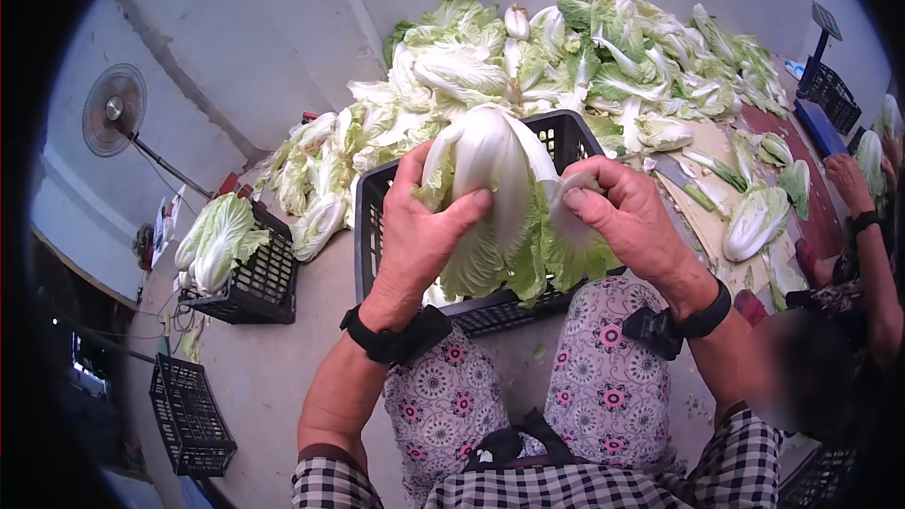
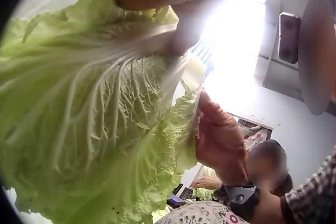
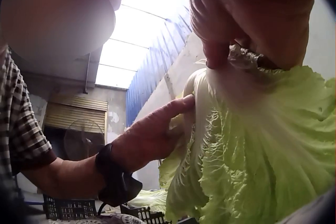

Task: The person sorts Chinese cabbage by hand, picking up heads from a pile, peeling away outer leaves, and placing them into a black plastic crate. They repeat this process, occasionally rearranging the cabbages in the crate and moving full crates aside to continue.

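A napa cabbage (image 1: 495,179) is held base up over a black plastic crate (image 1: 485,319), its green leaf tips hanging down. My left hand (image 1: 419,231) grips the head's left side, thumb across the white ribs. On the other side my right hand (image 1: 646,221) pinches an outer leaf (image 1: 573,240) between thumb and fingers, and that leaf stands out from the head. The broad veined leaf (image 3: 273,129) fills much of the right wrist view, beneath the right fingers. Pale leaf shows inside the crate, mostly hidden behind the cabbage and hands.
Behind the crate, a large heap of cabbages and loose leaves (image 1: 452,71) lies along the wall. To the left stand a crate with cabbage (image 1: 269,273), another crate (image 1: 189,415) and a fan (image 1: 115,110). A knife (image 1: 674,172) lies right of the crate; another person's arm (image 1: 872,254) reaches in farther right.
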Motion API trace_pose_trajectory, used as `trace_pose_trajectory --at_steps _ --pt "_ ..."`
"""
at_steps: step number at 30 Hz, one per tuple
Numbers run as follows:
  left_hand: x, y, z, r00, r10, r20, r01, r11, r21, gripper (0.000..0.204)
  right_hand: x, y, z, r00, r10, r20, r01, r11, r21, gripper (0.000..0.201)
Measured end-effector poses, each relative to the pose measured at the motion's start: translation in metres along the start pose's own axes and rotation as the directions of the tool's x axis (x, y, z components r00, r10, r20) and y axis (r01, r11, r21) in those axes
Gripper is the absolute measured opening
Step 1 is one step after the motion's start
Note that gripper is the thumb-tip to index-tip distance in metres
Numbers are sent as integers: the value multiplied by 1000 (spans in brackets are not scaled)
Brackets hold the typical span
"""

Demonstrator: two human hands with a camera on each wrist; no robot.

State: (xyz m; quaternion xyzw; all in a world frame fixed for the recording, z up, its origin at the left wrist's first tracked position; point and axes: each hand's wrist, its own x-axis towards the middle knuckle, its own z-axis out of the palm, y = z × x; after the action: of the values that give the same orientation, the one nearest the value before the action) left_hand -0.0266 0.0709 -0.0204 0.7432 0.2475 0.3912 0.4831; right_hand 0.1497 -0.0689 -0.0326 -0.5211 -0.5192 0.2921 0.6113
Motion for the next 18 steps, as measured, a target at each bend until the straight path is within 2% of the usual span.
trace_pose_trajectory --at_steps 4,7,10,13,16,17,18 --pt "0 -7 -3 999 35 -19 -35 999 31 64 0 -1 0 997 60 48 -61 997 39 19" --pt "-4 -7 -6 999 28 -39 -26 999 45 64 1 2 0 994 108 32 -110 990 87 19" --pt "-4 -11 -9 995 83 -51 -76 990 119 62 1 2 4 986 147 75 -155 981 115 27" --pt "-10 -2 -7 973 228 -22 -218 951 219 59 -1 -3 10 972 182 148 -185 983 10 41" --pt "-13 -7 -5 957 290 7 -280 917 285 58 0 4 8 973 106 205 -82 989 -122 53" --pt "-14 -5 -6 952 304 31 -297 896 331 58 1 0 6 959 144 243 -121 987 -106 60" --pt "-15 -3 -7 966 258 -10 -248 937 246 58 1 0 6 960 147 238 -146 989 -22 63"
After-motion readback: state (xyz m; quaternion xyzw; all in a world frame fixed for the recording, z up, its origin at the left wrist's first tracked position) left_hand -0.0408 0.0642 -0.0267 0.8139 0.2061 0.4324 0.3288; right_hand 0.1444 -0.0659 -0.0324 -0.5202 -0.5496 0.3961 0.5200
